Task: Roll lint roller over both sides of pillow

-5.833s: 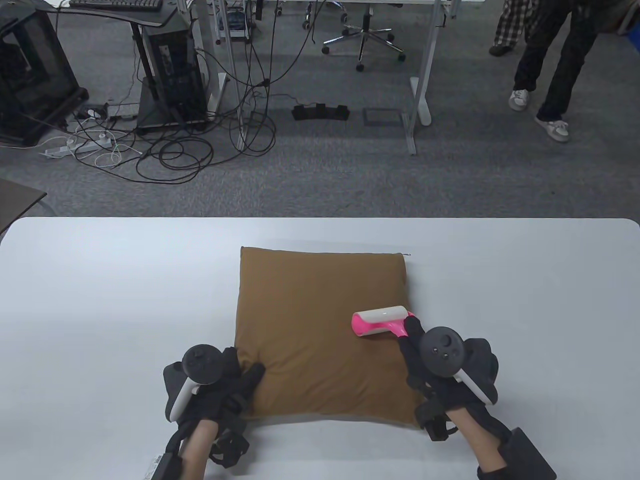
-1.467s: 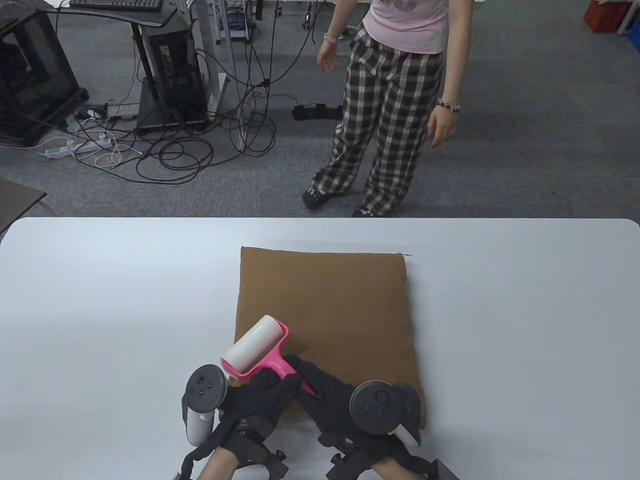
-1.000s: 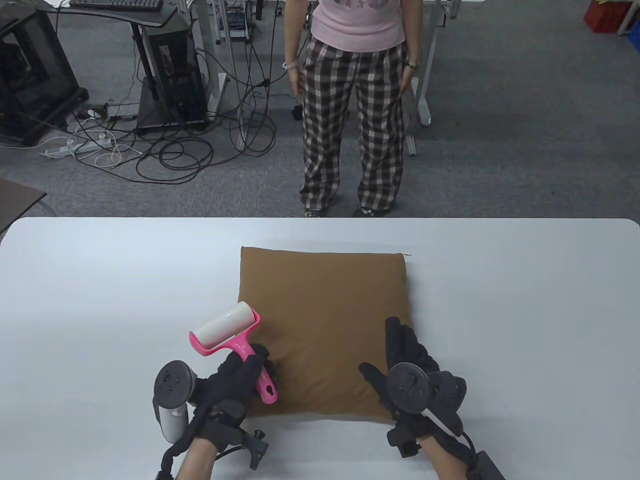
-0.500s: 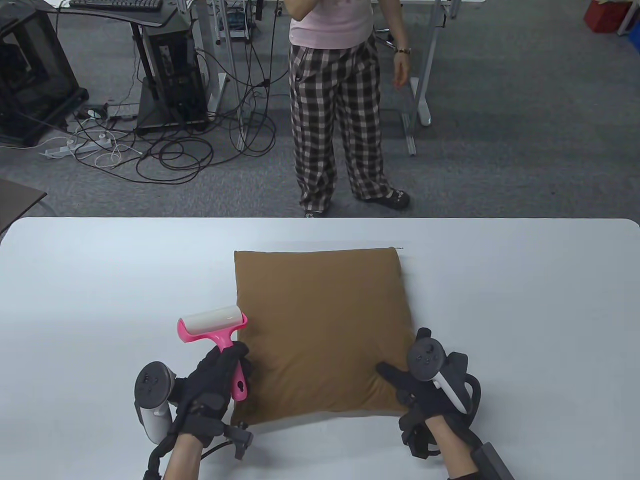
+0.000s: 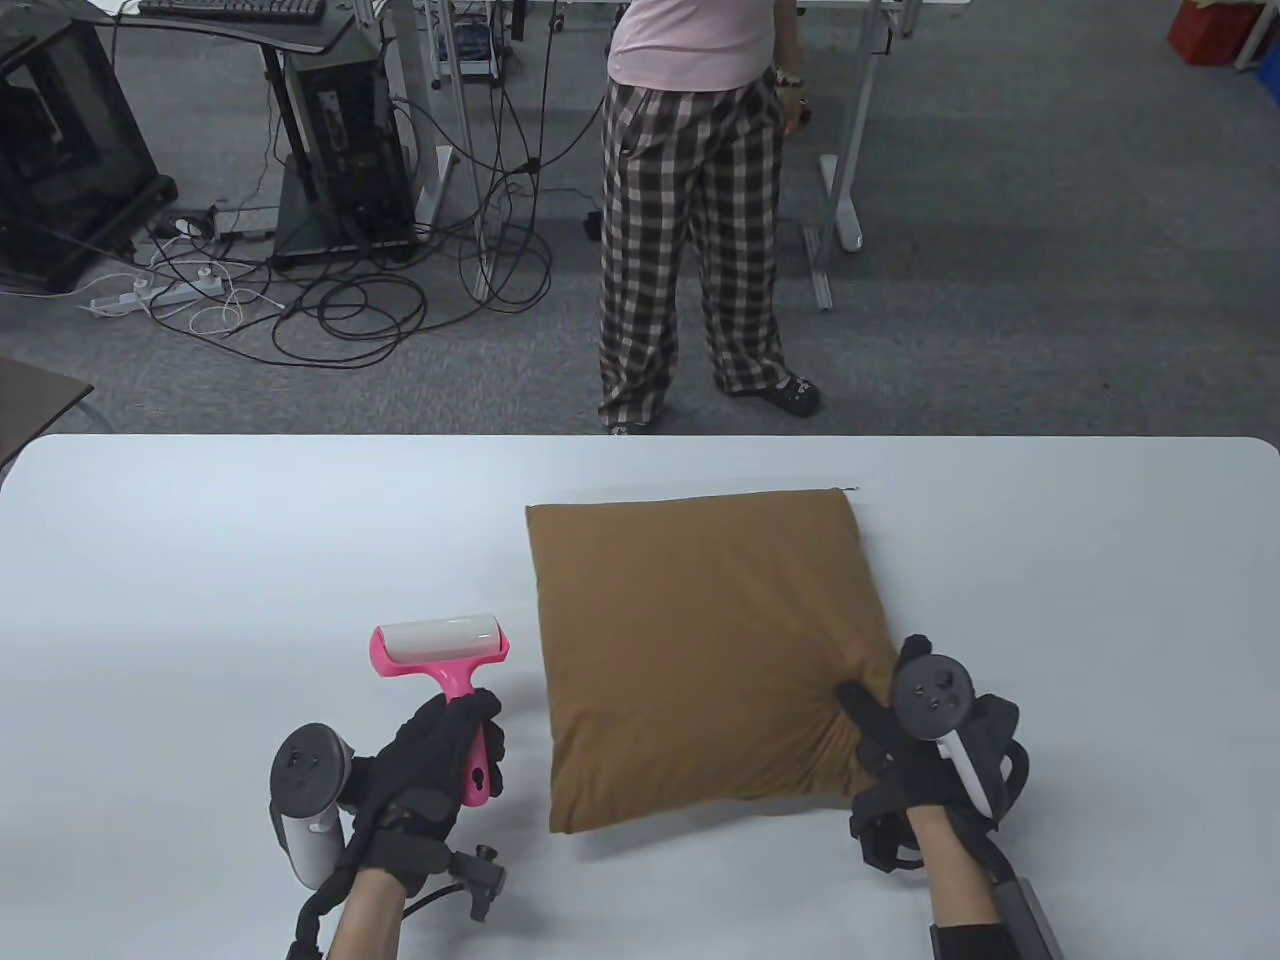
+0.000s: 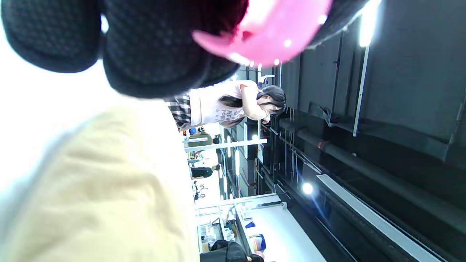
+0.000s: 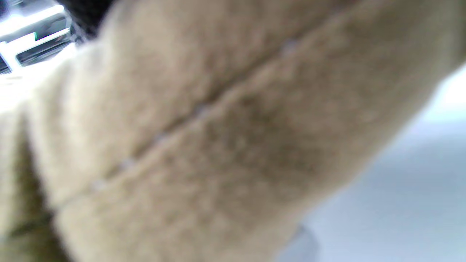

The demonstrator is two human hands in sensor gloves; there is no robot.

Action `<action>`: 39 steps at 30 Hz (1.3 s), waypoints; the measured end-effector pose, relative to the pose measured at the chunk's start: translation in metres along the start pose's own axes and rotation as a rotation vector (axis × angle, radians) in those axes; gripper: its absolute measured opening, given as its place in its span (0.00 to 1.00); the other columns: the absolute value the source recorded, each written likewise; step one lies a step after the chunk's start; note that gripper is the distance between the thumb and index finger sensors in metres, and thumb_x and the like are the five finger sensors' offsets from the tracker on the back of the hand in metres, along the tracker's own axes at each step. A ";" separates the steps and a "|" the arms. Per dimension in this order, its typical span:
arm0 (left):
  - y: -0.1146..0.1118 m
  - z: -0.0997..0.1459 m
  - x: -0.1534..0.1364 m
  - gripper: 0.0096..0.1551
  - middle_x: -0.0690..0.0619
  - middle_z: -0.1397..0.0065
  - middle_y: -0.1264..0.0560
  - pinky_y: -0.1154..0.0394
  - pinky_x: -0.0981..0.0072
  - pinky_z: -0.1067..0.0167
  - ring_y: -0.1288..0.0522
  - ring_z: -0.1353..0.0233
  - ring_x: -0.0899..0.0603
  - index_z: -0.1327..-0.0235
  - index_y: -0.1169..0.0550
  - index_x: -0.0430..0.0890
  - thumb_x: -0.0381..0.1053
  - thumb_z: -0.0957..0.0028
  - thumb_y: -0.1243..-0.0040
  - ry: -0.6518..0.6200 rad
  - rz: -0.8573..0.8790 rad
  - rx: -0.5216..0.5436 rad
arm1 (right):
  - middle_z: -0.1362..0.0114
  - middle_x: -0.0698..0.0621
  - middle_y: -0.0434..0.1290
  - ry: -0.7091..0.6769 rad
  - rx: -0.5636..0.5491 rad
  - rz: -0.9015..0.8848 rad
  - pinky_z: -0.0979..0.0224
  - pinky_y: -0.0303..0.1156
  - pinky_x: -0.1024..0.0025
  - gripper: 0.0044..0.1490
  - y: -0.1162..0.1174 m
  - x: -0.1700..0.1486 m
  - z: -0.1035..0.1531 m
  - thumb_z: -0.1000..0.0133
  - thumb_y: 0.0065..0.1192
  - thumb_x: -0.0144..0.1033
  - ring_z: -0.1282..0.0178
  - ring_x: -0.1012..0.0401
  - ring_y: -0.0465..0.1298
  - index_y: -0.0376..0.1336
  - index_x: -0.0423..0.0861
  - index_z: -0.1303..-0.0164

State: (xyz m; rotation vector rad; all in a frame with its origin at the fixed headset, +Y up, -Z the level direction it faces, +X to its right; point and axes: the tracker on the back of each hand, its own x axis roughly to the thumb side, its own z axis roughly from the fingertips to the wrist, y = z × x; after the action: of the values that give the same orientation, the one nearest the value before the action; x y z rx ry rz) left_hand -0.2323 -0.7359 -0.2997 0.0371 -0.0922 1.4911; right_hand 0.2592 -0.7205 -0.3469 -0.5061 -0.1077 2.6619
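A brown square pillow (image 5: 700, 640) lies on the white table (image 5: 200, 560), turned a little askew. My right hand (image 5: 880, 725) grips its near right corner, and the fabric bunches there. In the right wrist view the pillow's seam (image 7: 204, 105) fills the frame, blurred. My left hand (image 5: 450, 745) holds the pink handle of the lint roller (image 5: 440, 645), left of the pillow and apart from it. The white roll points away from me. In the left wrist view the pink handle (image 6: 265, 32) sits under my gloved fingers (image 6: 153, 47), with the pillow (image 6: 109, 189) below.
A person in plaid trousers (image 5: 690, 230) stands just beyond the table's far edge. Cables and computer stands (image 5: 340, 150) sit on the floor at the back left. Bare table lies to the left and right of the pillow.
The roller passed from my right hand to my left and moved off the pillow to the left. My right hand took the near right corner and dragged the pillow to the right, turning it.
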 end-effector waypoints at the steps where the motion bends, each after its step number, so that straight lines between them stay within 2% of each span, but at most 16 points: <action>1: 0.000 0.000 0.000 0.38 0.45 0.56 0.17 0.21 0.42 0.56 0.16 0.68 0.47 0.43 0.25 0.33 0.65 0.45 0.46 0.000 -0.001 0.000 | 0.40 0.36 0.76 0.038 -0.015 -0.012 0.53 0.75 0.49 0.53 -0.005 -0.009 -0.003 0.41 0.57 0.55 0.56 0.49 0.80 0.44 0.37 0.15; 9: 0.000 0.001 0.000 0.38 0.45 0.56 0.16 0.21 0.42 0.56 0.16 0.68 0.47 0.43 0.25 0.32 0.65 0.45 0.46 0.008 0.018 0.003 | 0.37 0.34 0.74 0.312 -0.162 -0.012 0.49 0.73 0.46 0.49 -0.028 -0.063 -0.013 0.37 0.53 0.48 0.52 0.47 0.79 0.41 0.37 0.15; 13: -0.004 0.003 -0.001 0.38 0.45 0.56 0.17 0.21 0.42 0.56 0.16 0.68 0.47 0.43 0.25 0.32 0.64 0.44 0.47 0.016 0.047 -0.010 | 0.34 0.33 0.72 0.423 -0.184 -0.063 0.47 0.72 0.45 0.49 -0.035 -0.088 -0.018 0.37 0.52 0.48 0.50 0.46 0.79 0.39 0.37 0.15; 16: -0.003 0.002 0.001 0.38 0.45 0.56 0.16 0.21 0.42 0.56 0.16 0.68 0.47 0.43 0.25 0.32 0.64 0.44 0.47 0.008 0.033 -0.014 | 0.31 0.31 0.71 0.473 -0.169 -0.076 0.45 0.72 0.43 0.51 -0.035 -0.098 -0.019 0.37 0.50 0.51 0.47 0.44 0.78 0.37 0.37 0.15; 18: -0.002 0.002 0.002 0.38 0.45 0.55 0.16 0.21 0.42 0.56 0.16 0.68 0.47 0.42 0.25 0.32 0.64 0.44 0.47 0.004 0.031 -0.015 | 0.26 0.28 0.66 0.480 -0.150 -0.066 0.41 0.70 0.39 0.52 -0.034 -0.097 -0.018 0.36 0.49 0.53 0.42 0.41 0.76 0.35 0.36 0.15; 19: -0.001 0.002 0.002 0.38 0.45 0.55 0.16 0.21 0.42 0.56 0.16 0.68 0.46 0.42 0.25 0.32 0.64 0.44 0.47 0.004 0.032 -0.015 | 0.22 0.25 0.60 0.475 -0.162 -0.060 0.38 0.67 0.35 0.53 -0.034 -0.095 -0.017 0.36 0.48 0.52 0.36 0.37 0.73 0.33 0.36 0.16; 22: 0.002 0.001 0.003 0.38 0.43 0.54 0.16 0.21 0.41 0.55 0.15 0.67 0.45 0.41 0.25 0.31 0.62 0.45 0.45 0.006 0.032 -0.015 | 0.16 0.25 0.46 0.412 -0.226 -0.005 0.31 0.56 0.28 0.49 -0.037 -0.079 -0.012 0.34 0.47 0.47 0.21 0.31 0.57 0.31 0.37 0.16; 24: 0.004 0.001 0.003 0.37 0.43 0.52 0.16 0.21 0.40 0.54 0.15 0.66 0.44 0.40 0.25 0.31 0.62 0.45 0.45 0.011 -0.007 -0.024 | 0.14 0.29 0.42 0.340 -0.269 0.036 0.29 0.52 0.27 0.47 -0.038 -0.063 -0.005 0.34 0.44 0.45 0.18 0.33 0.51 0.31 0.38 0.16; 25: 0.005 0.001 0.003 0.37 0.43 0.52 0.16 0.22 0.40 0.54 0.15 0.65 0.43 0.40 0.25 0.31 0.62 0.45 0.45 0.019 -0.037 -0.018 | 0.14 0.30 0.41 0.258 -0.278 0.031 0.28 0.50 0.28 0.47 -0.038 -0.050 0.001 0.34 0.44 0.46 0.17 0.34 0.49 0.31 0.38 0.16; 29: 0.012 -0.001 -0.002 0.37 0.43 0.52 0.16 0.21 0.41 0.54 0.15 0.65 0.43 0.40 0.25 0.32 0.62 0.45 0.45 0.067 -0.113 0.008 | 0.13 0.32 0.40 -0.034 -0.255 0.042 0.27 0.49 0.30 0.50 -0.030 0.002 0.027 0.35 0.46 0.52 0.17 0.35 0.47 0.32 0.39 0.16; 32: 0.021 -0.006 -0.013 0.38 0.42 0.51 0.17 0.22 0.41 0.54 0.15 0.65 0.43 0.40 0.25 0.31 0.62 0.45 0.45 0.138 -0.074 -0.014 | 0.13 0.32 0.41 -0.246 -0.191 0.027 0.27 0.50 0.31 0.51 -0.018 0.038 0.050 0.35 0.46 0.54 0.17 0.36 0.48 0.32 0.39 0.16; 35: 0.032 -0.010 -0.022 0.38 0.41 0.51 0.17 0.22 0.40 0.54 0.15 0.65 0.42 0.39 0.25 0.31 0.61 0.45 0.44 0.195 -0.046 0.003 | 0.13 0.31 0.41 -0.356 -0.111 0.001 0.27 0.50 0.31 0.51 -0.005 0.060 0.068 0.36 0.46 0.54 0.17 0.36 0.49 0.33 0.39 0.16; 39: 0.046 -0.012 -0.031 0.37 0.40 0.46 0.19 0.23 0.39 0.51 0.16 0.61 0.41 0.35 0.25 0.34 0.61 0.45 0.43 0.319 -0.100 0.019 | 0.13 0.30 0.43 -0.464 -0.047 0.049 0.28 0.52 0.30 0.49 0.014 0.077 0.084 0.35 0.47 0.52 0.18 0.34 0.51 0.35 0.38 0.16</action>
State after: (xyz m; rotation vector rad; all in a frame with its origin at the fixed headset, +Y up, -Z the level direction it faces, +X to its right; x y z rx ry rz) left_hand -0.2801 -0.7620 -0.3154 -0.1784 0.1788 1.3812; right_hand 0.1580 -0.6997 -0.2970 0.1050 -0.2975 2.7804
